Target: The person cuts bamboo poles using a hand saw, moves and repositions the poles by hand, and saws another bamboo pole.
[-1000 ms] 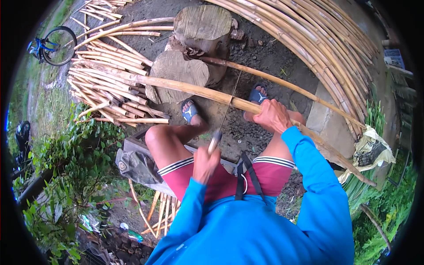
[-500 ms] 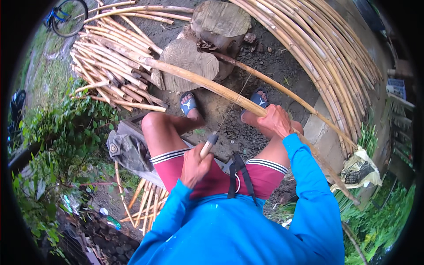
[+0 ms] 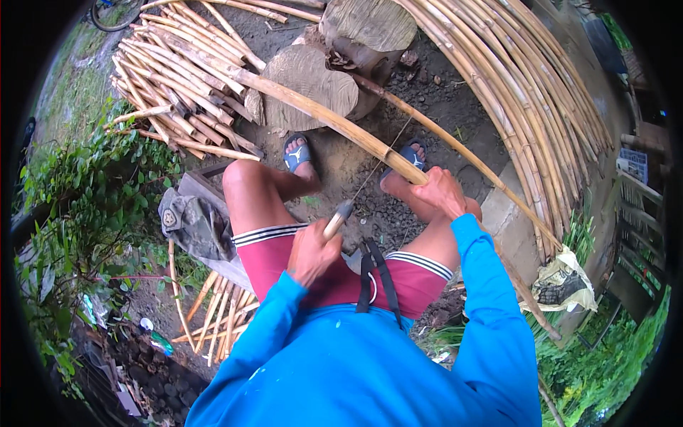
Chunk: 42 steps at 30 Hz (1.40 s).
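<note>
My left hand (image 3: 313, 252) is closed around a wooden-handled blade (image 3: 366, 178); the pale handle has a dark collar. Seen nearly edge-on, the blade looks like a thin line and meets a long bamboo pole (image 3: 320, 114) just left of my right hand. A small notch or split edge shows on the pole there. My right hand (image 3: 440, 192) grips this pole above my right knee. The pole slants from the cut bamboo at upper left, across a tree stump (image 3: 302, 82), to beside my right forearm. Beyond it lies a thinner bamboo pole (image 3: 462, 149).
A pile of cut bamboo (image 3: 178, 78) lies at upper left; long bamboo poles (image 3: 526, 107) line the right. Another stump (image 3: 373, 25) stands behind the first. A camouflage cloth (image 3: 196, 224) rests by my left thigh, and a pale sack (image 3: 565, 285) is at right.
The view has shifted slightly. Both hands keep their grips, and the blade still lies at about the same spot on the pole, where a notch now shows more plainly.
</note>
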Each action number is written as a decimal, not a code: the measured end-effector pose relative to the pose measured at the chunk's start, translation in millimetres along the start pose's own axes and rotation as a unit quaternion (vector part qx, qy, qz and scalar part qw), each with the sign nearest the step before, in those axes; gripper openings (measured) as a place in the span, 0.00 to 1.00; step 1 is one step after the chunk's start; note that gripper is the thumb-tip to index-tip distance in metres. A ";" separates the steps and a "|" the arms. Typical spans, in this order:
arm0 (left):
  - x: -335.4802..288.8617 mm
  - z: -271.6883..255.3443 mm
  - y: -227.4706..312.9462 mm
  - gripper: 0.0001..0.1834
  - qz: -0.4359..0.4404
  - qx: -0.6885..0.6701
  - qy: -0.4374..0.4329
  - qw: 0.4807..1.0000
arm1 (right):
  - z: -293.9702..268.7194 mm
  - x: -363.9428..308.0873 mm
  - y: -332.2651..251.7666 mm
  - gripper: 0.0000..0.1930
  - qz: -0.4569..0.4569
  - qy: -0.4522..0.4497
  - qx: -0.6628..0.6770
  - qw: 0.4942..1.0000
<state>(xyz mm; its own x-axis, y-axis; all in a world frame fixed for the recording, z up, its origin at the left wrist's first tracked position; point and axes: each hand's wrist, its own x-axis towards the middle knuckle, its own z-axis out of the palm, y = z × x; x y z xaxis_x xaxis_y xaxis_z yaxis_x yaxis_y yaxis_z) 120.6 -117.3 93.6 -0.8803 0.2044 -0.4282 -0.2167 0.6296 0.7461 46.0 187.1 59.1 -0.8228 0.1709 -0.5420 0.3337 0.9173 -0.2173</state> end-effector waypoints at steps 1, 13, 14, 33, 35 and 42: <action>-17.5 -10.5 0.5 0.13 -0.032 0.002 -0.013 0.999 | -2.7 1.8 -0.1 0.21 -0.001 0.000 -0.001 1.000; -18.8 -12.7 7.8 0.14 -0.025 -0.004 -0.007 1.000 | -1.3 -0.8 -8.6 0.26 0.020 -0.013 -0.043 0.999; -24.8 -16.5 10.6 0.14 -0.019 0.001 -0.013 1.000 | -4.8 2.2 -2.3 0.26 0.028 -0.009 -0.036 0.999; -15.3 -29.7 24.4 0.12 0.014 -0.067 -0.018 0.998 | -34.2 2.0 -10.4 0.19 -0.023 -0.132 0.116 0.984; -0.5 -18.9 22.3 0.12 0.028 -0.084 -0.016 0.996 | -39.8 4.5 8.0 0.18 -0.031 -0.127 0.158 0.979; 27.8 -18.0 15.1 0.13 0.071 -0.082 -0.048 0.993 | -79.3 25.1 63.4 0.21 0.058 -0.067 0.053 0.995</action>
<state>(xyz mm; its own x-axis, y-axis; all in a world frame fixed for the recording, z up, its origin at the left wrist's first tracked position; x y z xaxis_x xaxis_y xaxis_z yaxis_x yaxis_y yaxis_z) 85.3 -115.6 102.1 -0.8646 0.3573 -0.3533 -0.1656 0.4612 0.8717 10.1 278.0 96.1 -0.7100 0.2172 -0.6699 0.4749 0.8500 -0.2278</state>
